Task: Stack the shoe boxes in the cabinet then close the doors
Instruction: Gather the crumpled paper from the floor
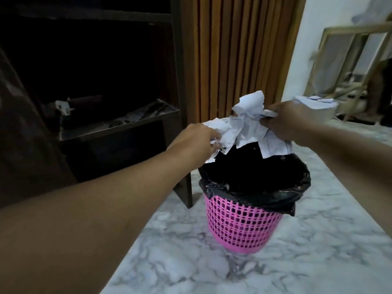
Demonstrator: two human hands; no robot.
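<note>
Both my hands hold crumpled white paper (248, 122) above a pink mesh waste basket (239, 225) lined with a black bag (256, 187). My left hand (195, 143) grips the paper's left part, and my right hand (294, 119) grips its right part, with more paper sticking out behind the knuckles. The dark wooden cabinet (118, 126) stands open on the left, with a few dim items on its lower shelf. No shoe box is in view.
The basket stands on a white marbled floor (191, 268) beside the cabinet's leg (184, 192). A slatted wooden panel (239, 49) rises behind it. A framed mirror (347, 60) leans against the white wall at the right.
</note>
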